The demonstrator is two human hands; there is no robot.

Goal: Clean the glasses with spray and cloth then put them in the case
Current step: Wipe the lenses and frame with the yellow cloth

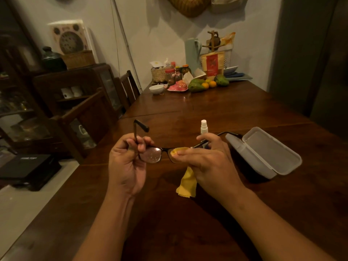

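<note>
A pair of glasses is held up over a wooden table and one lens is being wiped with a yellow cloth.

The glasses (pixel 157 154) are held level between both hands, their long axis running from nine o'clock to three o'clock. The left hand (pixel 126 161) is clenched around the left arm of the frame near its hinge. The right hand (pixel 205 159) is pinched on the cloth (pixel 185 182), which is pressed around the right lens; the left lens is seen speckled with droplets. The spray bottle (pixel 204 127) is stood upright just behind the right hand, at twelve o'clock. The open case (pixel 267 153) is laid on the table (pixel 244 102) at two o'clock, nearer the right hand.
</note>
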